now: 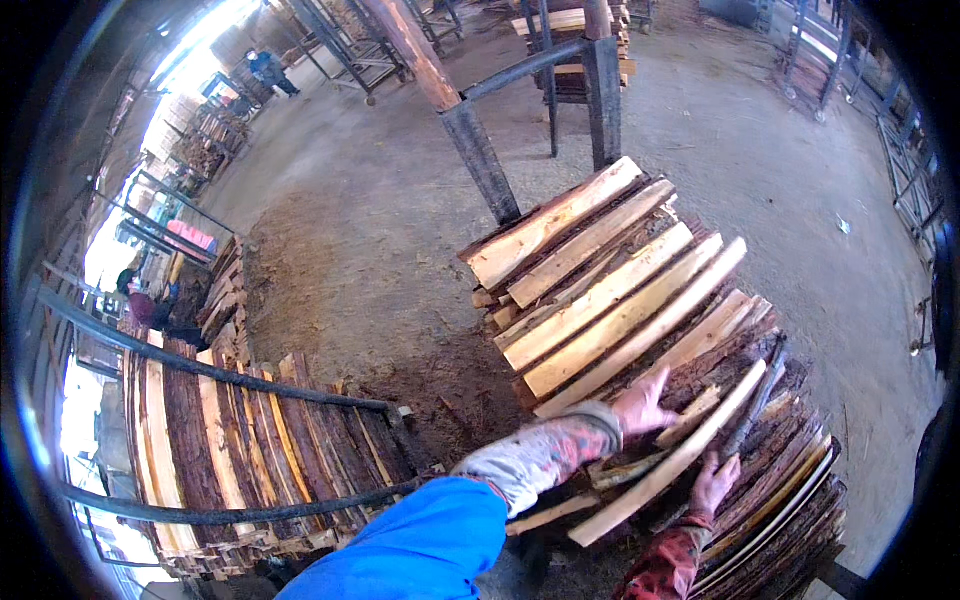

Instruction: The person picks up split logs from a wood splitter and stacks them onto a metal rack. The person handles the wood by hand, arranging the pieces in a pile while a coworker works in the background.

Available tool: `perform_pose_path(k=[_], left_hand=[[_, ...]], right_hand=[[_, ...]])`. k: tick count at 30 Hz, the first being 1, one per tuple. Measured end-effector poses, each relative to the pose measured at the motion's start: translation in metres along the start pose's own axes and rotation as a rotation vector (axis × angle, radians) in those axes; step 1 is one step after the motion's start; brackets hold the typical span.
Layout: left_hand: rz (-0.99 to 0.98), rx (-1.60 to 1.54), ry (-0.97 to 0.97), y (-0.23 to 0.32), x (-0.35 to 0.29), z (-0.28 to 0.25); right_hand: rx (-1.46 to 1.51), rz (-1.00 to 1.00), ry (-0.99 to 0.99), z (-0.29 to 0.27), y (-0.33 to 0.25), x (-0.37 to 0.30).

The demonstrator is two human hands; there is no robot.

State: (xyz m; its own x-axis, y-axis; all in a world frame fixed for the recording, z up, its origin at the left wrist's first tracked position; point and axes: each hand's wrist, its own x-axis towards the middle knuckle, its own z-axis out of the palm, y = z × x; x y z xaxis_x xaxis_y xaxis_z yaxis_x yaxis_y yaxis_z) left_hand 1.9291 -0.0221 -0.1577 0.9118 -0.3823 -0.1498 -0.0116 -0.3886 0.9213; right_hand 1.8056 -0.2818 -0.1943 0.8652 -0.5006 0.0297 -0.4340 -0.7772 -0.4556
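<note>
A stack of rough, bark-edged wooden slats (610,310) lies before me, pale sawn faces up on its far part. Above its middle, my left hand (645,402) is open, thumb and fingers spread beside a short pale piece of wood (690,415). A long, curved pale slat (680,455) lies slantwise between my hands. My right hand (714,482) is closed around the near end of a dark, bark-covered slat (752,405), to the right of the curved one. Part of its grip is hidden.
At left, a second stack of slats (210,430) sits behind bent metal rails (270,385). Beyond my stack stand upright posts (480,160) with a crossbar. One person (268,70) stands far off on the dirt floor (340,200); another person (145,308) is at the left edge.
</note>
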Motion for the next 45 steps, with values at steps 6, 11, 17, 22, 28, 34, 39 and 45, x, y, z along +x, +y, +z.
perform_pose_path(k=[6,11,17,22,28,34,39,45], left_hand=[[0.001,0.140,0.079,-0.004,0.000,0.032],[0.002,0.243,0.126,0.003,0.002,0.028],[-0.011,0.140,0.404,0.021,-0.062,-0.017],[-0.079,0.374,0.573,-0.035,-0.172,-0.025],[-0.651,-0.064,0.310,-0.091,-0.282,0.022],[-0.747,-0.259,0.000,-0.103,-0.281,0.061],[-0.881,-0.469,-0.058,-0.092,-0.268,0.054],[-0.936,-0.546,-0.080,-0.090,-0.266,0.066]], right_hand=[[-0.152,0.020,-0.088,0.002,-0.012,0.012],[0.060,-0.060,-0.195,-0.022,-0.011,0.010],[0.168,-0.232,-0.068,-0.051,-0.028,-0.063],[0.238,-0.154,-0.113,-0.074,-0.017,-0.142],[0.314,0.018,-0.247,-0.079,0.005,-0.230],[0.429,0.140,-0.448,-0.060,-0.015,-0.235],[0.484,0.223,-0.546,-0.029,-0.043,-0.200],[0.375,0.236,-0.559,-0.001,-0.083,-0.176]])
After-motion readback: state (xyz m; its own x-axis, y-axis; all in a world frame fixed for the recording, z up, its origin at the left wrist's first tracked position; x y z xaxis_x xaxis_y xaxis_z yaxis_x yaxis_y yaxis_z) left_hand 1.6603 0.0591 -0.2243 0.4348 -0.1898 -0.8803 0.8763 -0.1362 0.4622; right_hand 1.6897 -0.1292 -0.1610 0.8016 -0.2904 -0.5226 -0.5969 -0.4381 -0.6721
